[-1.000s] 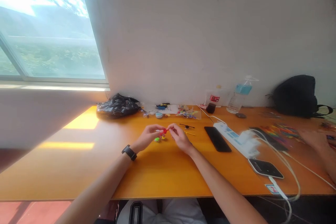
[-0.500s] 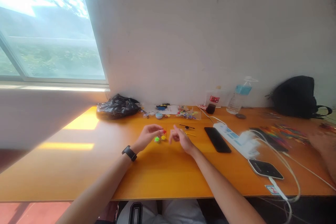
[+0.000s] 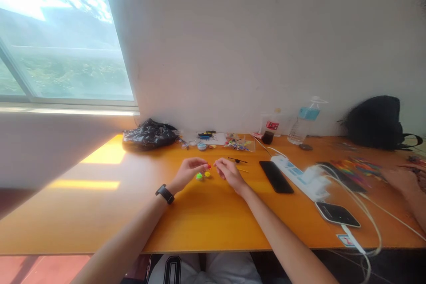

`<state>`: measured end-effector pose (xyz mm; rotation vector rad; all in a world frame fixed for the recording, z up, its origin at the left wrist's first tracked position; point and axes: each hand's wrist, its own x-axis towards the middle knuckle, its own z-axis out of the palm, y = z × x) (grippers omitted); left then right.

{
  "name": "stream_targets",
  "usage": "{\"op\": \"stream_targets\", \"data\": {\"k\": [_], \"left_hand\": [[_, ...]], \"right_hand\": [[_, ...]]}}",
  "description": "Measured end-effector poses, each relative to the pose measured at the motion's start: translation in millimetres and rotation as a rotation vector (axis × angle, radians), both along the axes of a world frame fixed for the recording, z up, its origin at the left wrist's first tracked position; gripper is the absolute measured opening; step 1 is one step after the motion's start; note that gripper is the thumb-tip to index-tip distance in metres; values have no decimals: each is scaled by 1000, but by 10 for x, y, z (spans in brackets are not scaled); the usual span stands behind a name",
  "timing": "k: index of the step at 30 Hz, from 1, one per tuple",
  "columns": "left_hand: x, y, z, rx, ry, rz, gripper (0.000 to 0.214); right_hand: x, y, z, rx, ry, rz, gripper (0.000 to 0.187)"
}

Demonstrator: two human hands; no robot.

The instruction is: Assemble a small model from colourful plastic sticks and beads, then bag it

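My left hand (image 3: 190, 171), with a dark watch on its wrist, pinches a small red plastic piece (image 3: 209, 167) between thumb and fingertips. Close to its right side is my right hand (image 3: 229, 175), its thumb and fingers pressed together; what they hold, if anything, is too small to make out. Below the fingertips lie a round green piece (image 3: 199, 176) and a round yellow piece (image 3: 207, 174) on the table (image 3: 206, 226). Just beyond my right hand are a thin black rod (image 3: 237, 160) with a dark middle part and a thin yellow stick (image 3: 243, 170).
A black plastic bag (image 3: 148, 135), a small blue-white round container (image 3: 201, 146) and bagged small parts (image 3: 238, 143) line the wall. To the right are a black phone (image 3: 276, 176), a power strip (image 3: 296, 178), cables, a bottle (image 3: 301, 126) and another person's arm (image 3: 408, 188).
My right hand's fingers have drawn together and moved slightly toward the red piece. My left hand stays nearly where it was. At far right, the other person's hand has shifted left.
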<state>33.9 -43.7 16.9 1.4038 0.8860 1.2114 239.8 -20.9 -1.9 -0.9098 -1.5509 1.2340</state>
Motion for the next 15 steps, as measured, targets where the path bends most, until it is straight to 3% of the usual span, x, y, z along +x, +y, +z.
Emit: {"op": "stream_targets", "data": {"k": [8, 15], "left_hand": [[-8, 20, -38, 58, 73, 26, 31], [-8, 65, -112, 167, 171, 12, 33]], "right_hand": [[-48, -93, 33, 4, -73, 118, 39], [-42, -36, -56, 19, -54, 82, 37]]}}
